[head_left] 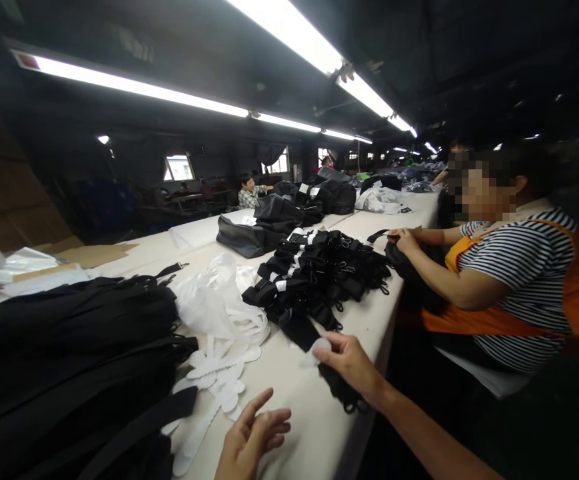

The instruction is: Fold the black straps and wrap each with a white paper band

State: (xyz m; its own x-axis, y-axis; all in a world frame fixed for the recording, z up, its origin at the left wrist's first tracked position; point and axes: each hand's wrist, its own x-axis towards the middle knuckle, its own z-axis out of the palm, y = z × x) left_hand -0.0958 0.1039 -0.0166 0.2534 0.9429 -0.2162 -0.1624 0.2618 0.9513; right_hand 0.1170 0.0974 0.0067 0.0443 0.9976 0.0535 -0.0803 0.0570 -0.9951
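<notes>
My right hand (353,365) pinches the rounded end of a white strip (321,346) between thumb and fingers. The strip lies at a folded black strap (296,328); whether it goes all the way round cannot be made out. Black webbing with hooks (342,390) shows below that hand, near the table edge. My left hand (255,435) holds nothing, its fingers apart above the table. To its left lie several loose white strips (219,380) with rounded ends. Beyond my right hand is a pile of black straps (314,267), bundled with white bands and fitted with metal hooks.
Black fabric pieces (64,360) cover the near left of the pale table (314,427). A crumpled white plastic bag (219,300) sits mid-table, and dark bags (264,223) lie farther back. At the right edge sits a co-worker in an orange apron (499,323), handling black material.
</notes>
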